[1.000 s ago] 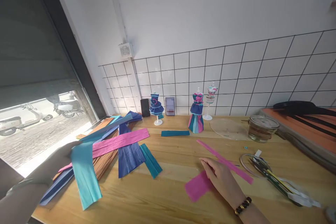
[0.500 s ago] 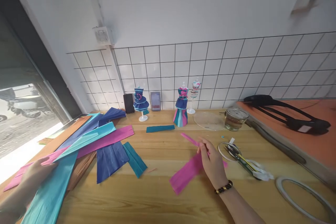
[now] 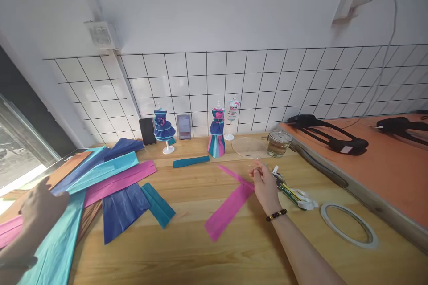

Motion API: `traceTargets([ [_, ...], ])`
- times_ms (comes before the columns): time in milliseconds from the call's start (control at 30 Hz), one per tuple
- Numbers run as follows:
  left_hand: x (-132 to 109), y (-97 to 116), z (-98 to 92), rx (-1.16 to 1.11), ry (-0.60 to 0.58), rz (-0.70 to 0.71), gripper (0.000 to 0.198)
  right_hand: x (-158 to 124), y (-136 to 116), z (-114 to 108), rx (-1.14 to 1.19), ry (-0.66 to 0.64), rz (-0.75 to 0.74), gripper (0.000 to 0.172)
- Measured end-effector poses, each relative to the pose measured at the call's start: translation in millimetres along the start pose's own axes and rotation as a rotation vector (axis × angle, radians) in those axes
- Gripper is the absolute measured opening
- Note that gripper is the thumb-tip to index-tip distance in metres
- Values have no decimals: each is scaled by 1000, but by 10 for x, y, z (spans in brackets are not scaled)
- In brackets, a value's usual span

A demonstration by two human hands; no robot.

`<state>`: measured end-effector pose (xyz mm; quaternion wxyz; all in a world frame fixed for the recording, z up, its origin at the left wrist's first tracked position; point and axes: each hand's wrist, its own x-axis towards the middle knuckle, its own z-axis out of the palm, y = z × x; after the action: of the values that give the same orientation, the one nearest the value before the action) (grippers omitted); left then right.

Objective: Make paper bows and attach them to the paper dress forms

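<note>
My left hand [image 3: 45, 209] is over the pile of crepe paper strips at the left, its fingers smeared by motion. Under and around it lie a turquoise strip [image 3: 60, 236], a magenta strip [image 3: 122, 180] and a brown strip [image 3: 72, 169]. My right hand [image 3: 265, 187] is closed in a pinch above the table; whatever is between its fingertips is too small to make out. Close to it, a wide pink paper piece [image 3: 225, 216] and a narrow pink strip [image 3: 234, 174] lie on the wood, their right ends near or under the hand.
Small dress forms in paper dresses [image 3: 163, 127] [image 3: 217, 129] stand by the tiled wall, with a third form [image 3: 231, 120]. Phones [image 3: 147, 131] lean there. At right are a glass jar [image 3: 279, 144], a cutter [image 3: 294, 197], a tape roll [image 3: 349, 225] and black straps [image 3: 344, 144].
The view has swung right. My left hand has risen and shifted over the pile, away from the magenta strip it was on. My right hand has moved off the pink pieces, which now lie flat.
</note>
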<state>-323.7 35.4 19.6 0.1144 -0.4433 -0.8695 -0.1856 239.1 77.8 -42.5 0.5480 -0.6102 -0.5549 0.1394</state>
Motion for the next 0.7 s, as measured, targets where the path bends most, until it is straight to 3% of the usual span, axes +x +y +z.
traceTargets([
  [67, -70, 516, 17, -32, -30, 51, 56, -7, 30, 1, -78, -72, -16, 36],
  [167, -407, 1194, 23, -256, -110, 294, 48, -51, 22, 17, -186, -178, -53, 37],
  [300, -963, 1729, 59, -458, -302, 498, 37, -106, -80, 22, -264, -295, -78, 40],
  [467, -1443, 2034, 199, -602, -410, 757, 23, -161, -285, -1, -296, -401, -79, 39],
  [600, -1603, 2043, 363, -635, -393, 809, 21, -343, -501, 44, -313, -504, -127, 32],
  [700, -1594, 1983, 448, -628, -343, 855, 20, -537, -667, 114, -342, -691, -255, 35],
])
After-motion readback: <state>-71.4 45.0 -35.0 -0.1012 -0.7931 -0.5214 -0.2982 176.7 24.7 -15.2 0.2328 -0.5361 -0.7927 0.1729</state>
